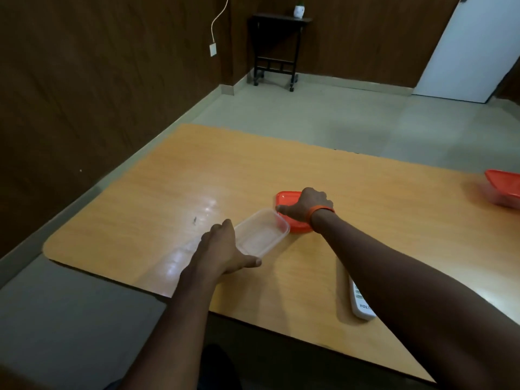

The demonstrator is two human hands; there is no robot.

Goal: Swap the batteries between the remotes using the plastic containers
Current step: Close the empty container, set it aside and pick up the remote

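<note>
A clear plastic container [263, 235] with no lid stands on the wooden table [351, 192]; I cannot see anything inside it. My left hand [222, 249] grips its near left end. Just behind it lies an orange lid [289, 201], flat on the table, with my right hand [305, 205] resting on top and fingers curled over it. A white remote [361, 304] lies near the front edge, partly hidden under my right forearm. A second container [503, 190] with an orange lid on it sits at the far right, cut off by the frame.
The table's left edge and rounded corner [49, 253] are close to the clear container. Beyond the table are a tiled floor, a small black side table [277, 49] with a white pot, and dark wood walls.
</note>
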